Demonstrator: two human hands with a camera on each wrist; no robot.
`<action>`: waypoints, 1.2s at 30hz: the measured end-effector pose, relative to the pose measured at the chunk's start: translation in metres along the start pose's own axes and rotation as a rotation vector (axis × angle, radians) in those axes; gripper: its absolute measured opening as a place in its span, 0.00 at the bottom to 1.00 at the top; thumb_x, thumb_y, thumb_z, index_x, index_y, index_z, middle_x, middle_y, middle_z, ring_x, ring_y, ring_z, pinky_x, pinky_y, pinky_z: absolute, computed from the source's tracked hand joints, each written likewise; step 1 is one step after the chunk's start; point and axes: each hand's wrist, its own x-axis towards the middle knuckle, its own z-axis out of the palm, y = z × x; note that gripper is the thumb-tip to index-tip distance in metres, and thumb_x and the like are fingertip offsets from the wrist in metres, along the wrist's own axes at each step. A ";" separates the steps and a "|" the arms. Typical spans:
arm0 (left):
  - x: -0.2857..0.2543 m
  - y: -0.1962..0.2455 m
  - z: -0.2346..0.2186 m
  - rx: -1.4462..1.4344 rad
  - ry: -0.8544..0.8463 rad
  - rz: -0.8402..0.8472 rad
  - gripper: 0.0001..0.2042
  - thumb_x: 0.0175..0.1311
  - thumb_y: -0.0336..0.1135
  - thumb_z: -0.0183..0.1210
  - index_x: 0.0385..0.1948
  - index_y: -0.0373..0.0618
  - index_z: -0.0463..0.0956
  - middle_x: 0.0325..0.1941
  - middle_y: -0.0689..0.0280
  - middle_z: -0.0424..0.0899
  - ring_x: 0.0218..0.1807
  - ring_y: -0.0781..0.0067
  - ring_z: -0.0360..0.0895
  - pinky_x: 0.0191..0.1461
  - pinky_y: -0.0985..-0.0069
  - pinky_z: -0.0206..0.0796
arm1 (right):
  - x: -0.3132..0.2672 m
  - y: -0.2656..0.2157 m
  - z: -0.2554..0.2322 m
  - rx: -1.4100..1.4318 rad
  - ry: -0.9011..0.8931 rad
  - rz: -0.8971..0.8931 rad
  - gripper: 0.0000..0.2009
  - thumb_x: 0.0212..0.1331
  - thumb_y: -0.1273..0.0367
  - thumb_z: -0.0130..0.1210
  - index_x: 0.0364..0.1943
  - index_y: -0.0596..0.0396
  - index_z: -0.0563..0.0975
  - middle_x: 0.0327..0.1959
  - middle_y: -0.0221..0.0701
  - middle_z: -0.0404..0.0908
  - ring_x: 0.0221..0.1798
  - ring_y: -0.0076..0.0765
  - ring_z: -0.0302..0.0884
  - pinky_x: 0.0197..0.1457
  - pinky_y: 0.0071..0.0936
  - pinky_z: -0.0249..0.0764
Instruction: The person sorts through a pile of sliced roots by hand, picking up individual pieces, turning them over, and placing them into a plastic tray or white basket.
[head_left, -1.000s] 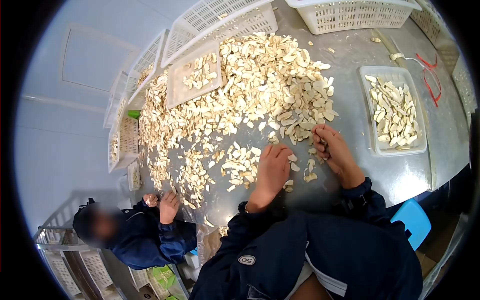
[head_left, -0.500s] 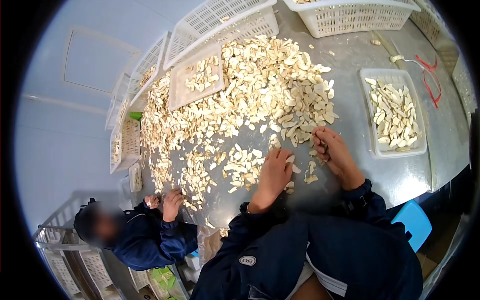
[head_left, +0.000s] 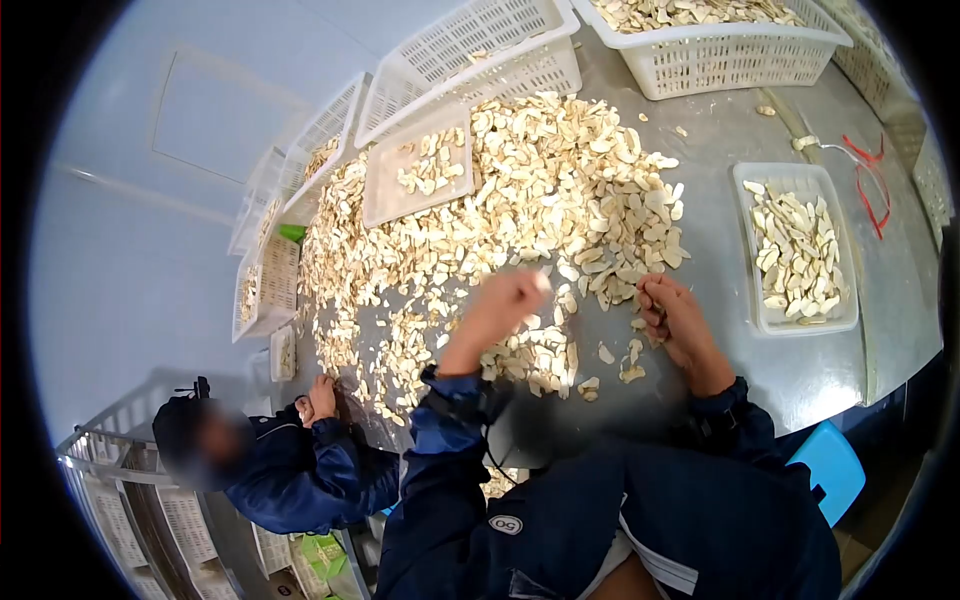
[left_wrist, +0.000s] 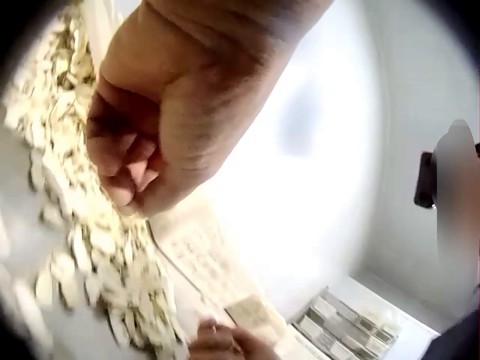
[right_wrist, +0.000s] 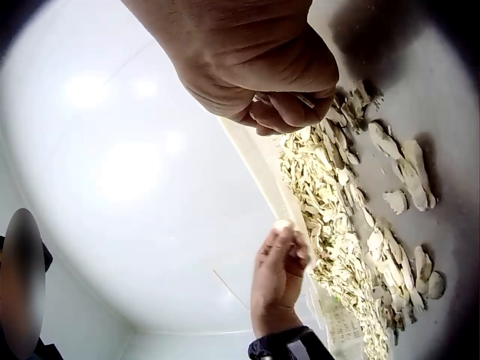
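- Slices [head_left: 540, 190] heaped mid table [head_left: 790, 365], some under both hands.
- L hand [head_left: 510, 297] raised, pinching one slice; R hand [head_left: 668, 318] curled on slices.
- White baskets [head_left: 700, 40] at far edge, tray [head_left: 795, 245] to R.

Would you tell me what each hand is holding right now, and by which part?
Left hand pinches a pale slice by its edge; right hand's contents cannot be told.

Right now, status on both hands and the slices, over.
Left hand raised off the table, fingers curled, pale slice at fingertips. Right hand low at the edge of the slice pile, fingers curled; grip unclear. Nothing blocking.
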 end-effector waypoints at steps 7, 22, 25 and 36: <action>0.023 0.005 -0.053 -0.728 0.821 -0.160 0.13 0.66 0.33 0.61 0.50 0.40 0.80 0.37 0.69 0.82 0.30 0.84 0.73 0.35 0.83 0.67 | 0.001 0.002 -0.003 0.023 -0.007 -0.005 0.05 0.70 0.66 0.50 0.43 0.49 0.75 0.28 0.17 0.70 0.23 0.11 0.59 0.22 0.15 0.50; 0.041 -0.024 0.017 0.076 0.423 -0.085 0.10 0.62 0.29 0.59 0.44 0.41 0.81 0.42 0.52 0.83 0.38 0.55 0.83 0.43 0.64 0.75 | 0.000 0.004 0.002 0.005 -0.007 -0.003 0.05 0.71 0.67 0.50 0.43 0.50 0.75 0.28 0.18 0.69 0.22 0.12 0.58 0.21 0.15 0.49; 0.067 -0.054 0.013 0.203 0.513 -0.054 0.10 0.60 0.29 0.61 0.43 0.43 0.81 0.41 0.52 0.81 0.43 0.49 0.82 0.46 0.60 0.74 | 0.002 0.005 0.002 -0.012 -0.024 0.019 0.05 0.70 0.67 0.50 0.43 0.51 0.75 0.28 0.18 0.69 0.23 0.12 0.58 0.22 0.15 0.49; 0.088 -0.067 0.025 0.351 0.371 -0.092 0.12 0.57 0.32 0.62 0.43 0.45 0.82 0.37 0.55 0.83 0.40 0.47 0.82 0.44 0.58 0.75 | 0.001 0.006 0.000 -0.041 -0.037 0.025 0.05 0.71 0.66 0.48 0.42 0.48 0.74 0.28 0.17 0.69 0.23 0.13 0.58 0.22 0.15 0.49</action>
